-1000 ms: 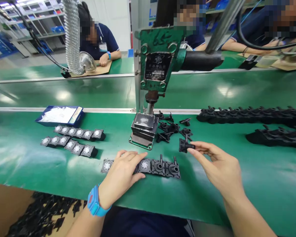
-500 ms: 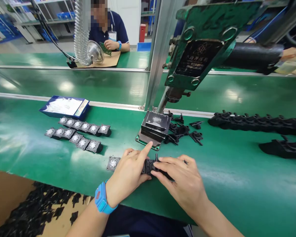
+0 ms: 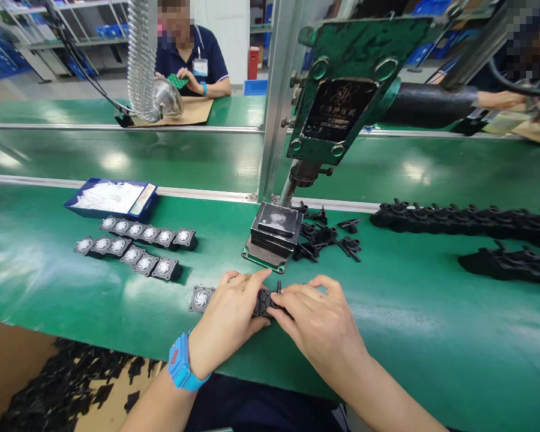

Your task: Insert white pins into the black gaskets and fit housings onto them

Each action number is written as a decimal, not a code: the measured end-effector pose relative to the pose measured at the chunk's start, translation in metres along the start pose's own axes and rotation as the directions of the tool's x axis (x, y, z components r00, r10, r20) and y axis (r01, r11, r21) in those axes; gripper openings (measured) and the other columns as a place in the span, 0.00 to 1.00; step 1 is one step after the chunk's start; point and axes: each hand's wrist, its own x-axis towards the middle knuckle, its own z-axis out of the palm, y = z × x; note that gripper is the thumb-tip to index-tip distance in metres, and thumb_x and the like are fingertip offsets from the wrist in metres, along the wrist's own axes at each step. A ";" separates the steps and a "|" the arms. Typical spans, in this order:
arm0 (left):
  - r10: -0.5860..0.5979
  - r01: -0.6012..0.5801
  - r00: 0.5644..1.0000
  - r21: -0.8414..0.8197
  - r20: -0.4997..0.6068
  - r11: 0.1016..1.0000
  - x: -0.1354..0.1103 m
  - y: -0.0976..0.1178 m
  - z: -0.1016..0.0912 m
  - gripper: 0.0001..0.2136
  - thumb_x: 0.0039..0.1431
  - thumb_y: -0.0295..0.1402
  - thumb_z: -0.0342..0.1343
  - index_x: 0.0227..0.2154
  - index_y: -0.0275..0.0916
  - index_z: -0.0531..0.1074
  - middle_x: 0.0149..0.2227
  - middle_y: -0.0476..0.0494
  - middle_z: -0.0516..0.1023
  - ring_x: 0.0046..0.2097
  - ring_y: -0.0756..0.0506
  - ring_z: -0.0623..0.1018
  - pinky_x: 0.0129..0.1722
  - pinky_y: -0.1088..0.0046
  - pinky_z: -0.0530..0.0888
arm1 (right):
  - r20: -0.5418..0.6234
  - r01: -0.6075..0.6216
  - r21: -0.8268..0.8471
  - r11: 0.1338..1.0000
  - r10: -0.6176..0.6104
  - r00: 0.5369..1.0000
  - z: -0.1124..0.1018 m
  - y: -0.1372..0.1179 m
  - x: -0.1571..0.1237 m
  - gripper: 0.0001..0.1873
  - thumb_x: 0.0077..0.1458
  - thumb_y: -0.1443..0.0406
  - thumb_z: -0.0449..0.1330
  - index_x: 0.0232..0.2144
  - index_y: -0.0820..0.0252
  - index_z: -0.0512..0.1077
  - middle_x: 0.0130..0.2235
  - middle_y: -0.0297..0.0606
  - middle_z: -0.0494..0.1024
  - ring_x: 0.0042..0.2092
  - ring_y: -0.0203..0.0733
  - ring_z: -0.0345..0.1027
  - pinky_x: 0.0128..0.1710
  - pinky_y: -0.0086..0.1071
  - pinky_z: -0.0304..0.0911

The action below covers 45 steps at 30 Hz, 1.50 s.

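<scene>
My left hand [image 3: 234,306], with a blue band at the wrist, is closed over a black plastic housing [image 3: 261,303] on the green table. My right hand [image 3: 321,312] pinches a black plastic cover with a short upright pipe stub [image 3: 279,287], at the housing's right side. Fingers hide much of both parts, and I cannot tell how fully they are joined. Just left of my left hand lies a square housing with a white impeller [image 3: 201,298]. Beyond my fingertips stands the metal block of a press [image 3: 276,231].
Two rows of housings with white impellers [image 3: 135,255] lie left, near a blue tray of white parts [image 3: 148,210]. Loose black covers [image 3: 319,237] lie beside the green press head [image 3: 342,102]. Black assemblies [image 3: 454,222] line the right. A co-worker [image 3: 193,66] sits opposite.
My left index finger has come down from pointing at the press block. My right fingers have drawn in closer around the cover. The view has shifted slightly to the right.
</scene>
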 end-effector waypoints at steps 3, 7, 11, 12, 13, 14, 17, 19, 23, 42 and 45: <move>0.034 -0.034 0.999 -0.016 -0.007 0.999 -0.001 -0.002 0.000 0.31 0.49 0.28 0.69 0.55 0.42 0.62 0.49 0.41 0.78 0.53 0.37 0.76 0.52 0.56 0.67 | 0.034 0.023 -0.018 1.000 -0.023 0.999 0.001 0.001 -0.001 0.10 0.63 0.70 0.55 0.28 0.62 0.70 0.29 0.31 0.77 0.32 0.31 0.70 0.48 0.36 0.50; 0.054 -0.054 0.999 0.000 -0.008 0.999 -0.001 0.001 -0.001 0.19 0.52 0.31 0.68 0.46 0.42 0.70 0.48 0.44 0.80 0.57 0.37 0.73 0.55 0.54 0.65 | 0.034 0.042 -0.019 0.999 -0.041 0.999 0.002 -0.003 -0.002 0.09 0.63 0.71 0.55 0.30 0.62 0.71 0.29 0.30 0.77 0.34 0.31 0.71 0.48 0.35 0.49; 0.022 -0.020 0.999 0.062 -0.023 0.998 -0.002 0.006 -0.002 0.14 0.54 0.29 0.66 0.43 0.41 0.73 0.45 0.43 0.81 0.58 0.35 0.72 0.54 0.52 0.64 | 0.029 0.032 0.059 0.998 -0.034 0.999 -0.010 0.004 -0.004 0.06 0.64 0.67 0.57 0.35 0.58 0.74 0.32 0.30 0.79 0.39 0.32 0.72 0.48 0.34 0.51; 0.020 -0.018 0.999 0.070 -0.028 0.997 -0.002 0.006 -0.002 0.15 0.53 0.28 0.66 0.43 0.41 0.73 0.45 0.42 0.81 0.58 0.34 0.72 0.54 0.51 0.64 | 0.013 -0.009 0.074 0.997 0.008 1.000 -0.015 0.012 -0.006 0.06 0.64 0.64 0.57 0.36 0.56 0.75 0.33 0.30 0.79 0.40 0.33 0.72 0.48 0.34 0.52; 0.020 -0.018 0.999 0.075 -0.032 0.997 -0.002 0.006 -0.002 0.15 0.52 0.28 0.67 0.44 0.41 0.73 0.45 0.42 0.81 0.58 0.33 0.72 0.54 0.51 0.64 | -0.020 -0.081 0.067 0.994 0.083 0.996 -0.022 0.025 -0.009 0.08 0.64 0.61 0.57 0.36 0.55 0.75 0.34 0.30 0.79 0.40 0.34 0.72 0.47 0.34 0.54; 0.019 -0.016 0.999 0.077 -0.036 0.997 -0.002 0.006 -0.002 0.17 0.52 0.28 0.68 0.44 0.41 0.73 0.44 0.42 0.81 0.58 0.33 0.71 0.55 0.50 0.63 | -0.064 -0.189 0.040 0.981 0.191 0.980 -0.028 0.041 -0.013 0.10 0.64 0.58 0.57 0.35 0.54 0.76 0.34 0.31 0.79 0.39 0.35 0.71 0.46 0.33 0.56; 0.016 -0.013 0.999 0.083 -0.036 0.996 0.001 0.006 -0.001 0.18 0.50 0.28 0.69 0.44 0.41 0.73 0.44 0.43 0.81 0.58 0.33 0.72 0.54 0.50 0.63 | -0.178 -0.530 -0.109 0.841 0.508 0.843 -0.037 0.103 -0.025 0.21 0.63 0.49 0.53 0.35 0.57 0.76 0.34 0.38 0.78 0.34 0.38 0.69 0.36 0.32 0.60; 0.025 -0.022 0.999 0.092 -0.026 0.996 0.002 0.006 -0.001 0.18 0.50 0.29 0.69 0.44 0.42 0.74 0.45 0.44 0.81 0.58 0.33 0.71 0.54 0.51 0.63 | -0.184 -0.587 -0.139 0.798 0.562 0.807 -0.033 0.142 -0.030 0.27 0.60 0.45 0.51 0.40 0.60 0.76 0.35 0.42 0.76 0.31 0.38 0.67 0.33 0.33 0.60; 0.042 -0.037 0.999 0.131 -0.034 0.991 -0.003 0.005 -0.004 0.29 0.48 0.33 0.71 0.53 0.43 0.69 0.53 0.43 0.77 0.61 0.32 0.68 0.55 0.50 0.61 | -0.176 -0.614 -0.171 0.771 0.589 0.789 -0.014 0.183 -0.033 0.34 0.55 0.39 0.52 0.35 0.64 0.76 0.31 0.43 0.73 0.29 0.39 0.64 0.33 0.35 0.59; -0.003 -0.001 0.998 -0.069 -0.060 0.998 -0.026 -0.035 -0.012 0.48 0.49 0.30 0.71 0.67 0.49 0.46 0.48 0.45 0.79 0.47 0.40 0.78 0.49 0.60 0.69 | -0.002 0.085 0.163 0.983 -0.086 0.996 -0.005 -0.014 0.015 0.09 0.61 0.72 0.56 0.43 0.59 0.72 0.39 0.32 0.78 0.40 0.34 0.70 0.45 0.31 0.58; -0.006 0.000 0.997 -0.080 -0.071 0.997 -0.026 -0.036 -0.010 0.50 0.49 0.29 0.70 0.68 0.49 0.42 0.49 0.45 0.79 0.47 0.40 0.78 0.49 0.59 0.69 | 0.050 0.085 0.186 0.979 -0.096 0.994 0.006 -0.014 0.014 0.09 0.60 0.74 0.56 0.41 0.60 0.71 0.38 0.32 0.78 0.40 0.35 0.69 0.45 0.32 0.56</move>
